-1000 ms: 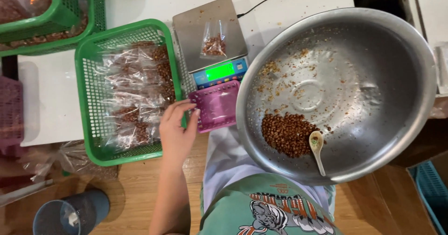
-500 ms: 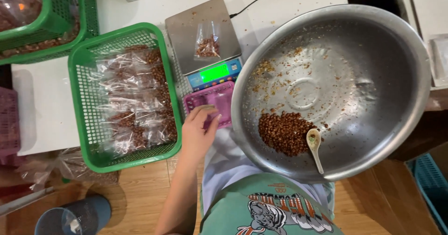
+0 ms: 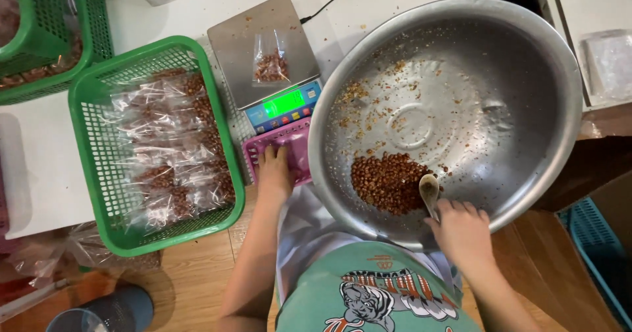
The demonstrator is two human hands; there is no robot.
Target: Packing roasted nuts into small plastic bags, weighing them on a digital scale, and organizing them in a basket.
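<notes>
My left hand [image 3: 274, 168] rests inside a small pink basket [image 3: 295, 149] just below a digital scale [image 3: 264, 49]. A small clear bag of nuts [image 3: 270, 64] lies on the scale's steel platform. My right hand [image 3: 462, 232] grips the handle of a pale spoon [image 3: 428, 190] at the near rim of a large steel bowl [image 3: 520, 101]. The spoon's bowl touches a pile of brown roasted nuts [image 3: 388, 182] at the bottom of the steel bowl.
A green basket [image 3: 89, 167] holding several clear packets of nuts stands to the left on the white table [image 3: 39, 154]. Another green basket [image 3: 46, 35] is at the top left. A blue crate [image 3: 596, 253] sits at the right, a blue cup [image 3: 112, 312] on the wooden floor.
My left hand moved right from the green basket into the pink basket. My right hand came into view and took hold of the spoon.
</notes>
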